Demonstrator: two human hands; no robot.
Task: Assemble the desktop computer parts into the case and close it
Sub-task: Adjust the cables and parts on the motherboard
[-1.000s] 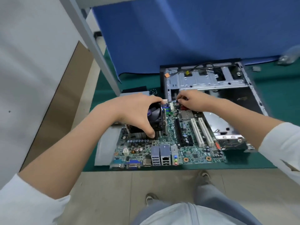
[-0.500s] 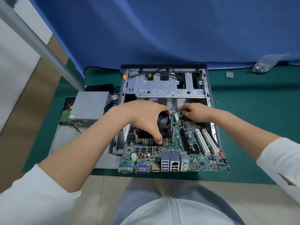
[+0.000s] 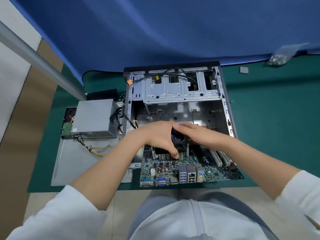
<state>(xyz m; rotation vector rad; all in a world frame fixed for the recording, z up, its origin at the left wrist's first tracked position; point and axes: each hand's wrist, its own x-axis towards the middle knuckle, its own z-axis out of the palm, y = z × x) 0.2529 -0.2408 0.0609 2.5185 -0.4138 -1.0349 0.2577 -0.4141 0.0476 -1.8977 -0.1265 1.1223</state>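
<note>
The motherboard (image 3: 188,172) lay partly inside the open case (image 3: 178,94), its port edge jutting out over the case's near side toward the person; the black cooler fan (image 3: 180,144) sat on the board above its finned heatsink; the left hand (image 3: 159,135) gripped that fan, thumb curled down its near face and fingers over the top; the right hand (image 3: 199,134) rested across the board just beside it, fingers fairly straight, its fingertips meeting the left hand's; the case stood on a green mat (image 3: 277,135); left of it a grey power supply (image 3: 94,116) sat on a flat metal panel (image 3: 76,163); a bag of screws (image 3: 278,58) lay at the far right.
</note>
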